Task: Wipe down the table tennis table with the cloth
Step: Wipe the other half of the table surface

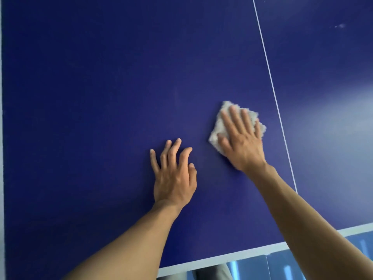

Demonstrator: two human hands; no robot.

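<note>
Head view, looking down on the blue table tennis table [101, 98]. My right hand [241, 140] lies flat on the white cloth [219, 123], fingers straight and slightly spread, palm pressing it onto the tabletop. Cloth is crumpled, fluffy; it sticks out past my fingertips at the far side and past the thumb on the left; the heel of the hand sits on bare table at the near side. Not pinching it, just pressing down. Cloth sits just left of the thin white centre line [270, 79], not touching it as far as I can tell.

My left hand [174, 174] rests on the bare blue surface to the left of the cloth and nearer to me, apart from it, fingers spread and bent a little at the knuckles, fingertips on the table, holding nothing.

White edge stripe [222, 259] of the table runs along the near side under both forearms. A few pale specks [341, 25] mark the surface far right of the centre line.
</note>
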